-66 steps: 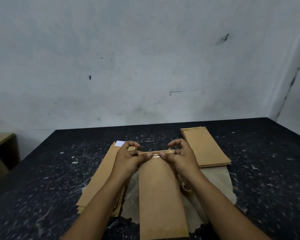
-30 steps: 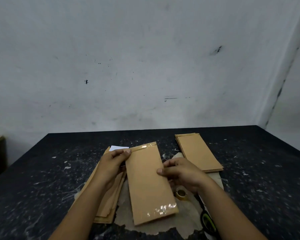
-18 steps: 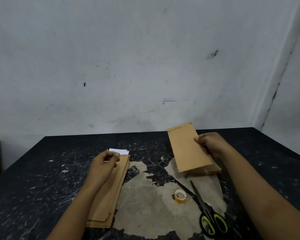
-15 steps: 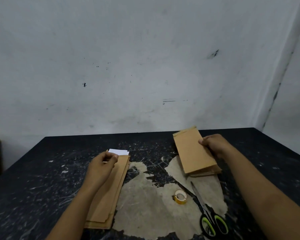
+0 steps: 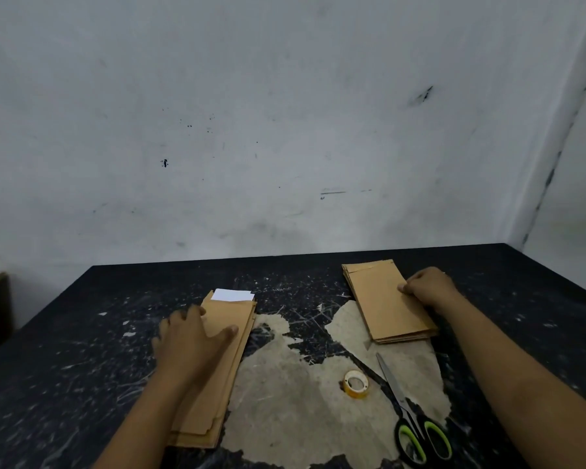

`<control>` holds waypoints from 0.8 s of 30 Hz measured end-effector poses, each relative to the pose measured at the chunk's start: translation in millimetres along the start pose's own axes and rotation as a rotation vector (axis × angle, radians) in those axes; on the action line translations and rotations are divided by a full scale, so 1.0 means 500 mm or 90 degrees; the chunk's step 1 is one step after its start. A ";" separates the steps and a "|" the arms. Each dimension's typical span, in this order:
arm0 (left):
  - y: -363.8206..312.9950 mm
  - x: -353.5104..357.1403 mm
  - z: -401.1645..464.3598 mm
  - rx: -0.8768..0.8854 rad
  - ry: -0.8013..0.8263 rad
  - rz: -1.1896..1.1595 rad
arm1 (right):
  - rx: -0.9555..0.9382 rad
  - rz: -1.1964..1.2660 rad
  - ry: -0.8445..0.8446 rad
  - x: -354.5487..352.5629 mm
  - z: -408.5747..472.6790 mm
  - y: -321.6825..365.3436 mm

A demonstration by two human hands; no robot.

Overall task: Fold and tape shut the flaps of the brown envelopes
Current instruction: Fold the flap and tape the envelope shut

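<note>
While spread flat and broad across most of the view: black table point(image 5: 82, 367), scuffed and flecked with white, worn through to a pale patch point(image 5: 285, 401) in the middle. Behind it, grey-white wall point(image 5: 285, 113), marked with small dark spots.

On the left of the table, lying lengthwise: left stack of brown envelopes point(image 5: 227, 350), edges fanned unevenly, with a white slip point(image 5: 233, 295) poking out at the far end. Resting flat on top of that stack: left hand point(image 5: 190, 343), fingers stretched out and relaxed, thumb pointing right, nothing gripped.

On the right and farther back: right stack of brown envelopes point(image 5: 383, 302), neater, flaps at the far end, near end overlapping the pale patch. Touching its right edge: right hand point(image 5: 427, 289), fingers curled inward with the tips against the top envelope; cannot tell whether pinching the edge or merely pressing on it.

Near the lower right, on the pale patch: scissors point(image 5: 410, 418), blades closed and pointing away, handles black and green. Just left of the blades, apart from both stacks: small roll of clear tape point(image 5: 355, 384), lying flat.
</note>
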State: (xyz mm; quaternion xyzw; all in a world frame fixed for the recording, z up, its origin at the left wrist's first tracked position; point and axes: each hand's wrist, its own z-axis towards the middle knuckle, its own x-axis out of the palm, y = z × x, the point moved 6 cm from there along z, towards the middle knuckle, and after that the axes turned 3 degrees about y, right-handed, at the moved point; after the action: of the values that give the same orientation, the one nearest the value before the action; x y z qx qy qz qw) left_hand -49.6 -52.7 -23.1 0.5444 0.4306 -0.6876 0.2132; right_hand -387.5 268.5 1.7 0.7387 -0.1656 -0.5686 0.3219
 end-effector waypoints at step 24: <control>0.059 -0.011 0.023 -0.079 0.009 -0.020 | -0.286 -0.087 0.137 0.204 -0.252 0.126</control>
State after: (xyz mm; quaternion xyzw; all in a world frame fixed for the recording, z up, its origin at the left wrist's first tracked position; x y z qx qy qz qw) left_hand -32.1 -79.1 -28.1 0.5281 0.4824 -0.6589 0.2329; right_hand -230.0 195.8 -12.9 0.7144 0.0501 -0.5295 0.4546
